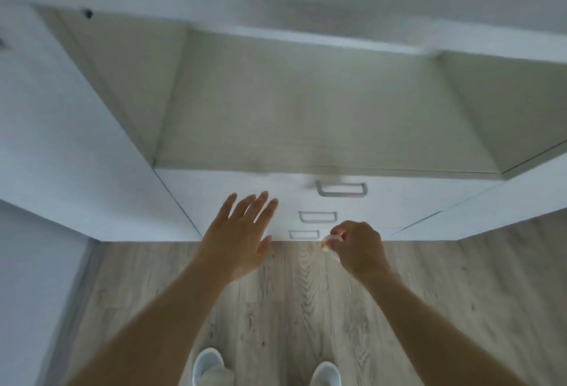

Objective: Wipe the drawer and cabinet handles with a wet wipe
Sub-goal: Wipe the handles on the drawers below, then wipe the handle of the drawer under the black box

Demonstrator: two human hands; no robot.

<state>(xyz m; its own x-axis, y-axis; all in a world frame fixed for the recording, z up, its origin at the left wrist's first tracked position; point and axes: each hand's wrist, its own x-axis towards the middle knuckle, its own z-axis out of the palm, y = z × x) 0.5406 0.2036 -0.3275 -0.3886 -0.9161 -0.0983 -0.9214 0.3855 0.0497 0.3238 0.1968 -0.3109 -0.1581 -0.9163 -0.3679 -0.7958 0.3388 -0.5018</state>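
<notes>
A white drawer unit (pixel 383 204) stands ahead under a pale wood-grain desktop (pixel 306 103), with 3 grey handles stacked down its front: the top handle (pixel 341 190), the middle handle (pixel 318 216) and the bottom handle (pixel 303 234). White cabinet fronts (pixel 76 140) flank it on the left and right. The wood-look floor (pixel 291 309) fills the near ground, and 2 light slippers (pixel 208 364) show at the near edge, partly cut off.

The left hand (pixel 237 238) is spread flat with straight fingers, to the left of the handles; whether it touches the drawer front cannot be told. The right hand (pixel 359 247) is curled, pinching a small white wet wipe (pixel 329 241) just right of the bottom handle. Most of the wipe is hidden by the fingers. The upper part of the scene is blurred.
</notes>
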